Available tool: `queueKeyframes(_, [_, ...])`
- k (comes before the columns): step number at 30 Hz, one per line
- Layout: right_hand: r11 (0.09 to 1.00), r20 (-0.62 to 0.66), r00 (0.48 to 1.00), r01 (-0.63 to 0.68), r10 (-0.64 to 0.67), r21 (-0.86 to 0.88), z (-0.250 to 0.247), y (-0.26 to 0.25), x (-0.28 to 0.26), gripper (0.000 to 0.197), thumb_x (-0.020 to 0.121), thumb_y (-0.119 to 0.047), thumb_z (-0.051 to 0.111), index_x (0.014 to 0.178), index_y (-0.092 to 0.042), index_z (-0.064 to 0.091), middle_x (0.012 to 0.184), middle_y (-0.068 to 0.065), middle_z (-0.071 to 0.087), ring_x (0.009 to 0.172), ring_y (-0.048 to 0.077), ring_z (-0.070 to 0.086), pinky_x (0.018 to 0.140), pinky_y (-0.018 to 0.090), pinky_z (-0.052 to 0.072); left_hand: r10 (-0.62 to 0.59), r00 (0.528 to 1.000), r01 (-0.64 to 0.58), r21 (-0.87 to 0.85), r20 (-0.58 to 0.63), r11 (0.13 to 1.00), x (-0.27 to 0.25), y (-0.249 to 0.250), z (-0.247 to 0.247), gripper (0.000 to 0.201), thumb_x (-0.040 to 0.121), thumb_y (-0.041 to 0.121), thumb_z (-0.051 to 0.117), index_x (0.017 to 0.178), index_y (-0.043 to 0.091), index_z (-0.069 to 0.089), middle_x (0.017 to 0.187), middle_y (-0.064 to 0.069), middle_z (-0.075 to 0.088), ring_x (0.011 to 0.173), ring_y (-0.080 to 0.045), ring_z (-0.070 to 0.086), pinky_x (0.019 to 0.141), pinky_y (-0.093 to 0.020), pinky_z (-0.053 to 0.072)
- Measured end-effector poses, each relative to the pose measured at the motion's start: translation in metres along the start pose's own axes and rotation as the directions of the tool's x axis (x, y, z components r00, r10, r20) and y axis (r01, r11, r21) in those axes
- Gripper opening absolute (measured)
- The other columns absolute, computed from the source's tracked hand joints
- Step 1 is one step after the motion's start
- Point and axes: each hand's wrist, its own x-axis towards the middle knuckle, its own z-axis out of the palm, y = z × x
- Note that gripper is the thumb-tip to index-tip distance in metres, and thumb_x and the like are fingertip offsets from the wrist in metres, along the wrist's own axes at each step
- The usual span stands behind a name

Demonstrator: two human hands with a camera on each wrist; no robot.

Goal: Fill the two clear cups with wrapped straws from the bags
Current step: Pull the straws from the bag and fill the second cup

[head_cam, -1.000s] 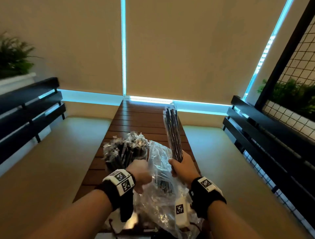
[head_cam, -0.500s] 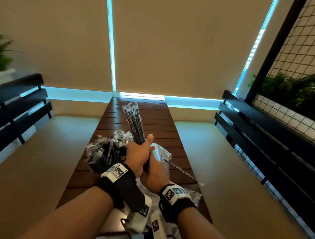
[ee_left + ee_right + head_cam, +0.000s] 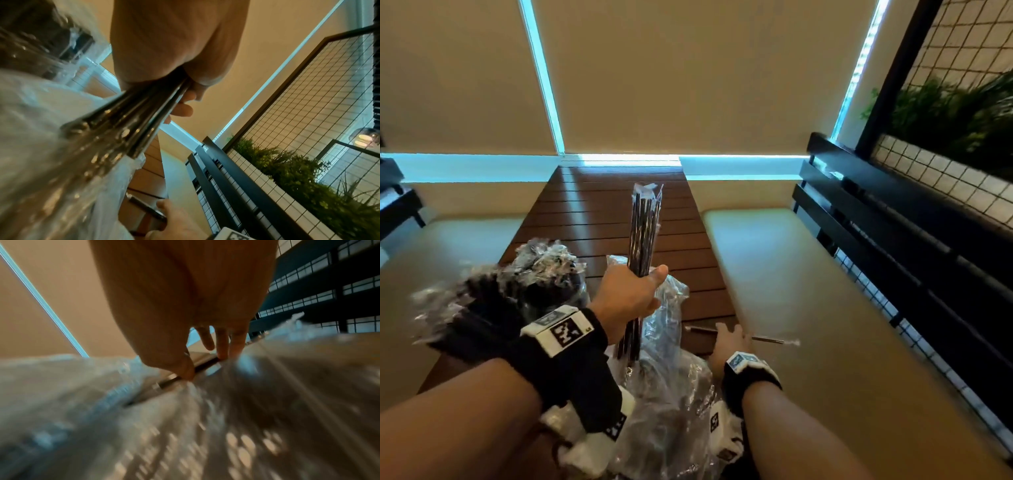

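Observation:
My left hand [image 3: 642, 289] grips a bundle of black wrapped straws [image 3: 644, 226] upright over the brown slatted table [image 3: 602, 205]; the left wrist view shows the fingers [image 3: 185, 110] curled round the bundle [image 3: 133, 121]. My right hand [image 3: 727, 334] is low at the table's right edge, thumb and straight fingers touching a single wrapped straw [image 3: 767, 339] that lies there [image 3: 170, 382]. Two cups stuffed with wrapped straws [image 3: 548, 270] [image 3: 465, 308] stand at the left, blurred. A crumpled clear bag [image 3: 671, 394] lies between my forearms.
Cream bench cushions [image 3: 808, 291] flank the table on both sides. A black slatted backrest [image 3: 893, 246] and a wire-grid planter with greenery [image 3: 955, 116] run along the right. The far half of the table is bare wood.
The bundle passed from my right hand to my left. One straw dropped onto the table's right edge, and my right hand went down to it.

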Motion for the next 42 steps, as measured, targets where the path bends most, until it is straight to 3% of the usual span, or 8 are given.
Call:
queueKeyframes(7, [0.972, -0.191, 0.965, 0.147, -0.181, -0.182, 0.013, 0.008, 0.02, 0.031, 0.099, -0.007, 0.036, 0.121, -0.009, 0.058, 0.129, 0.01, 0.052, 0.12, 0.03, 0.048, 0.093, 0.037, 0.044, 0.0, 1.0, -0.002, 0.065, 0.023, 0.998, 0.013, -0.028, 0.023, 0.022, 0.093, 0.029, 0.069, 0.087, 0.01, 0.059, 0.067, -0.002, 0.052, 0.056, -0.016, 0.057, 0.063, -0.035, 0.054])
queueKeyframes(17, [0.983, -0.22, 0.967, 0.095, -0.13, -0.159, -0.006, -0.003, 0.017, 0.029, 0.101, -0.009, 0.033, 0.127, -0.008, 0.045, 0.13, 0.012, 0.051, 0.117, 0.03, 0.055, 0.09, 0.038, 0.048, -0.022, 1.0, 0.023, 0.095, -0.008, 0.995, 0.016, -0.03, 0.025, 0.023, 0.091, 0.033, 0.071, 0.086, 0.012, 0.064, 0.07, -0.007, 0.066, 0.066, -0.019, 0.062, 0.078, -0.042, 0.056])
queueKeyframes(20, [0.985, -0.354, 0.921, 0.173, -0.163, -0.002, -0.047, -0.017, 0.002, 0.024, 0.096, -0.006, 0.042, 0.12, -0.009, 0.045, 0.12, 0.014, 0.058, 0.109, 0.033, 0.059, 0.081, 0.038, 0.048, 0.007, 0.999, -0.003, 0.089, -0.05, 0.996, 0.014, -0.021, 0.022, 0.025, 0.09, 0.034, 0.071, 0.076, 0.015, 0.065, 0.072, -0.006, 0.068, 0.068, -0.021, 0.064, 0.072, -0.037, 0.053])
queueKeyframes(25, [0.834, -0.562, 0.788, 0.471, -0.252, 0.287, -0.125, -0.081, -0.047, 0.002, 0.096, -0.017, 0.05, 0.097, -0.016, 0.048, 0.097, 0.007, 0.062, 0.083, 0.025, 0.056, 0.066, 0.029, 0.035, 0.1, 0.992, -0.101, 0.0, -0.075, 0.995, -0.001, 0.016, 0.017, 0.035, 0.087, 0.039, 0.074, 0.09, 0.005, 0.067, 0.08, -0.006, 0.07, 0.079, -0.026, 0.067, 0.077, -0.04, 0.056])
queueKeyframes(33, [0.525, -0.742, 0.565, 0.781, -0.361, 0.339, -0.168, -0.162, -0.132, 0.011, 0.097, -0.016, 0.048, 0.092, -0.013, 0.058, 0.074, -0.007, 0.056, 0.064, 0.011, 0.052, 0.057, 0.024, 0.038, 0.186, 0.967, -0.244, -0.409, -0.177, 0.879, -0.034, 0.104, -0.033, 0.016, 0.09, 0.016, 0.072, 0.1, 0.004, 0.07, 0.088, -0.012, 0.074, 0.08, -0.023, 0.072, 0.074, -0.036, 0.062])
queueKeyframes(35, [0.482, -0.718, 0.55, 0.81, -0.428, 0.333, -0.165, -0.17, -0.147, 0.013, 0.092, -0.013, 0.053, 0.102, -0.017, 0.06, 0.083, -0.009, 0.062, 0.072, 0.005, 0.058, 0.063, 0.015, 0.045, 0.213, 0.962, -0.268, -0.439, -0.171, 0.857, -0.047, 0.115, -0.056, 0.01, 0.093, 0.017, 0.067, 0.085, 0.01, 0.068, 0.073, -0.006, 0.067, 0.073, -0.024, 0.065, 0.074, -0.039, 0.057])
queueKeyframes(39, [0.463, -0.339, 0.742, 0.641, -0.579, 0.613, -0.144, -0.173, -0.167, 0.052, 0.085, -0.029, 0.069, 0.13, -0.03, 0.043, 0.115, -0.004, 0.059, 0.1, 0.008, 0.061, 0.08, 0.024, 0.051, 0.315, 0.898, -0.41, -0.324, -0.307, 0.853, -0.074, 0.127, -0.105, 0.017, 0.095, 0.03, 0.065, 0.09, 0.015, 0.059, 0.063, 0.003, 0.057, 0.064, -0.013, 0.057, 0.071, -0.034, 0.05])
queueKeyframes(42, [0.462, -0.077, 0.762, 0.466, -0.643, 0.754, -0.122, -0.189, -0.184, 0.058, 0.083, -0.022, 0.075, 0.129, -0.026, 0.041, 0.11, -0.004, 0.06, 0.089, 0.001, 0.064, 0.067, 0.021, 0.052, 0.401, 0.862, -0.488, -0.299, -0.309, 0.82, -0.091, 0.13, -0.135, 0.025, 0.088, 0.033, 0.074, 0.078, 0.017, 0.057, 0.055, 0.009, 0.054, 0.057, -0.011, 0.057, 0.077, -0.043, 0.055])
